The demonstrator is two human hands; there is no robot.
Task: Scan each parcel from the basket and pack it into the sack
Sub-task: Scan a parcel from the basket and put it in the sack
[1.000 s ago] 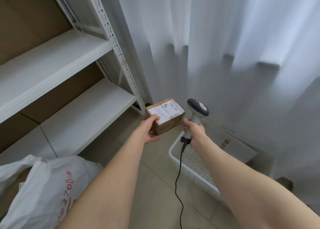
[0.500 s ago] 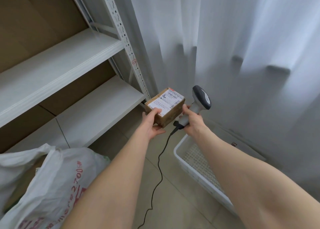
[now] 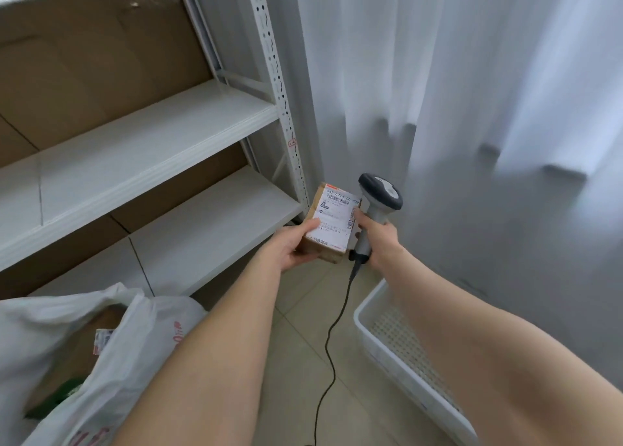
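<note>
My left hand grips a small brown cardboard parcel from below, its white shipping label turned up toward me. My right hand holds the grey handheld scanner by its handle, right beside the parcel's right edge, with the scanner head above the label's far corner. A black cable hangs from the scanner down to the floor. The white plastic basket sits on the floor at lower right, partly hidden by my right forearm. The white sack lies open at lower left with cardboard parcels inside.
A white metal shelving rack with cardboard behind its shelves fills the left side. White curtains hang along the back and right. Beige floor tiles show between the sack and the basket.
The parcel has turned so its label stands lengthwise toward me, and the scanner has come closer to its right edge. My view has shifted left and down, showing more of the sack.
</note>
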